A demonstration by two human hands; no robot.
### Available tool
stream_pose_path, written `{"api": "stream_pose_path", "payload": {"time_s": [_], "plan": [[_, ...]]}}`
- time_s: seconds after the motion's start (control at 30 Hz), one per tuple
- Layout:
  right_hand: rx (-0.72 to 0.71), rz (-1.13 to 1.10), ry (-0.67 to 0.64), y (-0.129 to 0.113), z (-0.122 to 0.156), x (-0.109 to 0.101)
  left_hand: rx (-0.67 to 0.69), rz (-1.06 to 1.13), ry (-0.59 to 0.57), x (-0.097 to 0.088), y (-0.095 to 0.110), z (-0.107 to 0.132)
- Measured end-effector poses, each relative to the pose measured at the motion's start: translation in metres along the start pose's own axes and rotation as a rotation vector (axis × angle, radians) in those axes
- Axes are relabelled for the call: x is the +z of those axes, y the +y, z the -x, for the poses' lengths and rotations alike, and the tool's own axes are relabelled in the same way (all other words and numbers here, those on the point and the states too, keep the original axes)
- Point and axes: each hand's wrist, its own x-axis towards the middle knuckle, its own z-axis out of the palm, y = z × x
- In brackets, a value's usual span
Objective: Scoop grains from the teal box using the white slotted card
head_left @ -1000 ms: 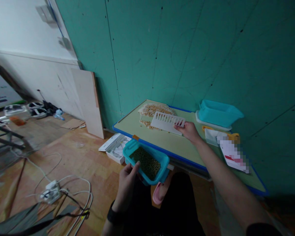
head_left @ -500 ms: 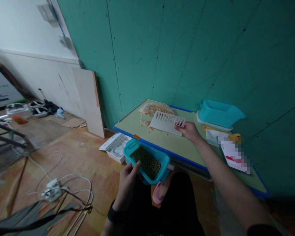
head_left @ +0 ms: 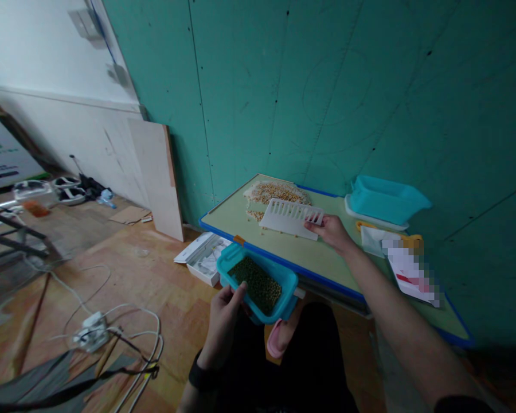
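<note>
My left hand (head_left: 227, 307) grips the near-left rim of a blue plastic bin (head_left: 289, 279), thumb over the edge. Green and pale yellow beans or grains (head_left: 255, 281) lie inside that bin, which is held just below the table's front edge. Over the table, my right hand (head_left: 333, 231) pinches the right end of a white slotted plastic plate (head_left: 286, 223), tilted with its slots toward the wall. Behind the plate is a spread heap of yellow and whitish grains (head_left: 275, 191), partly hidden by it. A few loose grains show along the plate's near edge.
The table (head_left: 223, 219) has blue edging and stands against a green wall. At its right are an empty-looking blue bin (head_left: 387, 201), a white packet (head_left: 372, 241) and a partly blurred bag (head_left: 408, 272). An open white box (head_left: 202, 267) and a power strip (head_left: 92, 332) lie on the floor.
The white slotted plate in my right hand has shifted slightly toward me, with grains along its near edge. My left hand and the held bin have hardly moved.
</note>
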Motion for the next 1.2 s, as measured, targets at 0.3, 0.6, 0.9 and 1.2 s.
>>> {"api": "stream_pose_path", "payload": {"time_s": [0.3,0.6,0.9,1.2], "plan": [[0.032,-0.054,-0.011,-0.001,0.001,0.002,0.014,-0.010,0.019,-0.001,-0.002,-0.001],[0.042,-0.097,-0.034,-0.010,0.005,0.005,0.016,-0.028,0.008,0.000,0.000,-0.001],[0.082,-0.077,-0.012,-0.013,0.007,0.000,0.009,-0.028,0.024,0.000,-0.001,-0.002],[0.069,-0.031,-0.034,-0.015,0.010,-0.006,0.006,0.007,-0.004,0.002,0.004,0.002]]}}
